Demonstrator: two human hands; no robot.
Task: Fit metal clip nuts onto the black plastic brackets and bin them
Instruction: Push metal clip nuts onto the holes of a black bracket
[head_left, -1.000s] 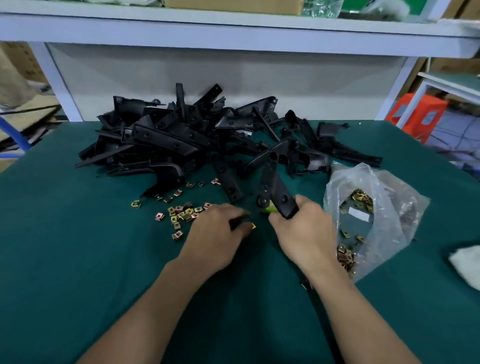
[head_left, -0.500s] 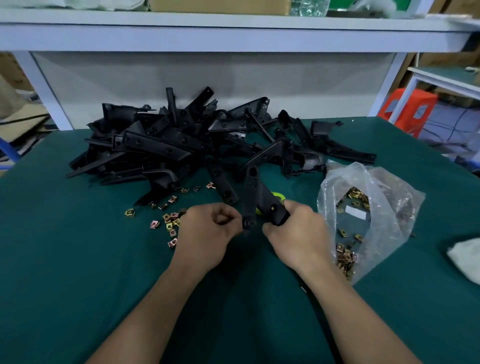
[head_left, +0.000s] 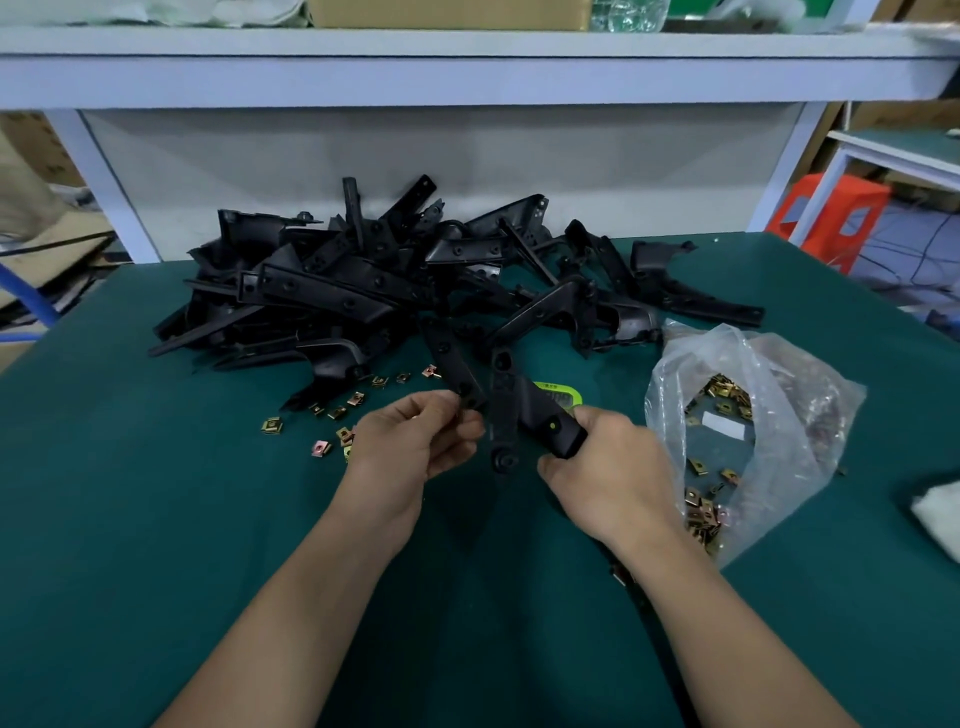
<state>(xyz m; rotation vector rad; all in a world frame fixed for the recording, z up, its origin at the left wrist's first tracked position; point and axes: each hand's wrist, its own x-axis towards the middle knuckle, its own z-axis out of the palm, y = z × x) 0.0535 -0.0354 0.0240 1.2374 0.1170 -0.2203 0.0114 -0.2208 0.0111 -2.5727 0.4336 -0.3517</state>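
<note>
My right hand (head_left: 605, 475) grips a black plastic bracket (head_left: 511, 410) by its thick end, lifted above the green table. My left hand (head_left: 413, 441) is closed just left of the bracket, fingertips pinched together near its lower arm; whatever it pinches is hidden by the fingers. A large pile of black brackets (head_left: 395, 280) lies behind the hands. Loose brass-coloured clip nuts (head_left: 332, 415) are scattered left of my left hand. A clear plastic bag (head_left: 748, 431) with several more clip nuts lies open on the right.
A green label or tag (head_left: 558, 392) lies on the table behind the held bracket. A white cloth (head_left: 940, 512) sits at the right edge. A white shelf frame (head_left: 467, 78) spans the back; an orange stool (head_left: 826, 218) stands beyond the table.
My left hand rose from the scattered clip nuts with its fingers pinched and came beside the bracket. My right hand lifted the bracket and turned it more upright.
</note>
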